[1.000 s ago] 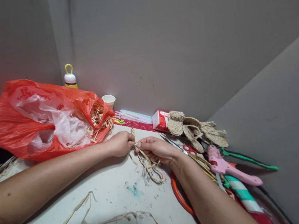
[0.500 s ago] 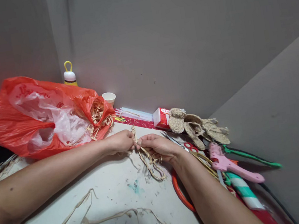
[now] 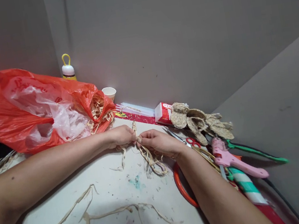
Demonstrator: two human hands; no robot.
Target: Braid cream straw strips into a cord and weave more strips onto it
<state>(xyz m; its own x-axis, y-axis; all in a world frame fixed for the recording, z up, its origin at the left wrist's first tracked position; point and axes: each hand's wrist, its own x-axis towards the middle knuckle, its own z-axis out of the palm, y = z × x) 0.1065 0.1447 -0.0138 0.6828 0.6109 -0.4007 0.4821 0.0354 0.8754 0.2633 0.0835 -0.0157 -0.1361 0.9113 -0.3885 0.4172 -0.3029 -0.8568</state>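
Above the far half of the white tabletop (image 3: 104,187), my left hand (image 3: 122,136) and my right hand (image 3: 158,142) meet, fingertips nearly touching. Both are closed, pinching a braid of dry straw-like strips (image 3: 153,160). One end of the braid pokes up between the hands; the longer part hangs in a curl below my right hand. A loose strip (image 3: 123,157) trails down under my left hand. The fingers cover the exact spot they grip. Nearer to me, loose dry strips (image 3: 108,213) lie flat on the tabletop.
A red plastic bag (image 3: 43,106) stuffed with dry strips stands at the left, before a bottle (image 3: 68,70) and a paper cup (image 3: 109,92). Along the right edge lie woven straw pieces (image 3: 196,119), scissors (image 3: 184,140), a pink glue gun (image 3: 231,159) and a red-orange ring (image 3: 180,188). Grey walls rise behind.
The view has shifted slightly. A loose strip now hangs more plainly below my left hand. Both hands keep their pinch on the braid, close together.
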